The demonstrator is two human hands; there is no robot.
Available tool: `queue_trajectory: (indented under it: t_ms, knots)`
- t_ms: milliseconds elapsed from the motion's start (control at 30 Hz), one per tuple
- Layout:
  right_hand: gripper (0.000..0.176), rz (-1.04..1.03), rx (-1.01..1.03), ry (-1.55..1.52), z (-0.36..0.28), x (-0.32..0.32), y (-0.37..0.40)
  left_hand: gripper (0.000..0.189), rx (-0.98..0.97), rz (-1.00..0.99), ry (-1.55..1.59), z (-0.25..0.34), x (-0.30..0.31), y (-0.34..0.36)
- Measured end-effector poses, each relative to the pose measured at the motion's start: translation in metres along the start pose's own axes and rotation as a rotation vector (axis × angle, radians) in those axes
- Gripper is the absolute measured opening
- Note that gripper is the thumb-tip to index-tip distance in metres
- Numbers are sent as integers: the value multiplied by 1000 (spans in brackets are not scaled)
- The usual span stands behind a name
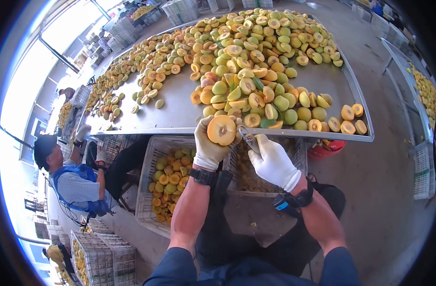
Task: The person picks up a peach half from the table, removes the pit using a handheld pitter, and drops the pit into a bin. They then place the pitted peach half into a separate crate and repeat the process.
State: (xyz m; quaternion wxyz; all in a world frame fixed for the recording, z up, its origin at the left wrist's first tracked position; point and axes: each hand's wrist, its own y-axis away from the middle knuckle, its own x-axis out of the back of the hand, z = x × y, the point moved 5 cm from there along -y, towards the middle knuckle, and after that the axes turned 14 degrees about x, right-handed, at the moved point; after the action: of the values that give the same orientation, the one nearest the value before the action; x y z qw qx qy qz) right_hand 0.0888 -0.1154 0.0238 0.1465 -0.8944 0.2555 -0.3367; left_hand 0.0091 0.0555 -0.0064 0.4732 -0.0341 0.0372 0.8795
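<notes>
My gloved left hand (209, 147) is closed around a halved fruit (221, 130), its cut orange face and brown centre turned toward me. Just to the right, my gloved right hand (273, 161) grips a small metal tool (247, 137), whose looped tip is near the fruit. Both hands are at the front edge of a metal table (175, 102). Whole and halved yellow-green fruits (246, 86) are heaped on it, with a few green leaves among them.
Below the table are a crate of cut fruit (172, 178) and another crate (301, 157) partly behind my hands. A red container (326, 149) stands under the right corner. A co-worker (77, 183) sits at left; stacked crates (106, 257) stand lower left.
</notes>
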Motion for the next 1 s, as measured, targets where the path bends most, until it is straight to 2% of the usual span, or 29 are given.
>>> queue_trajectory:
  t_ms: [33, 67, 133, 200, 267, 300, 400, 433, 500, 633, 700, 733, 800, 1000]
  knots:
    - [26, -1, 23, 38, 0, -2, -1, 41, -4, -20, 17, -6, 0, -2]
    - [26, -2, 45, 74, 0, -3, -1, 41, 5, -26, 22, -14, -2, -6]
    - [25, -37, -7, 90, 4, -7, -1, 39, 88, -2, 238, -17, -10, -12]
    - [24, -5, 29, 112, 8, -11, -1, 37, 68, -32, 158, -8, -22, -5]
    - [23, 0, 15, 139, 9, -11, -1, 40, -157, 35, -316, 8, -35, 1]
    - [23, 9, 5, 166, 11, -12, -1, 43, -185, 143, -402, 1, -31, -3]
    - [22, -7, -46, 190, 15, -10, -1, 35, -76, 91, -412, -16, -27, -10]
    - [22, -33, -81, 179, 16, -10, -1, 35, -74, 86, -408, 0, -37, -6]
    - [22, -27, -98, 172, 16, -10, -1, 36, 317, -188, 847, 10, -59, 1]
    - [22, -12, -96, 170, 18, -12, -2, 46, 267, -153, 669, -5, -55, -1]
    - [22, 0, -92, 173, 16, -16, -1, 49, 180, -121, 584, -4, -54, 0]
    - [22, 11, -92, 174, 16, -17, 0, 49, 179, -120, 584, -4, -56, -1]
    - [23, 29, -88, 166, 18, -19, -1, 50, 300, -74, 898, -10, -57, -2]
    - [20, 92, -29, 127, 20, -19, -2, 44, 245, 47, 730, -7, -60, 0]
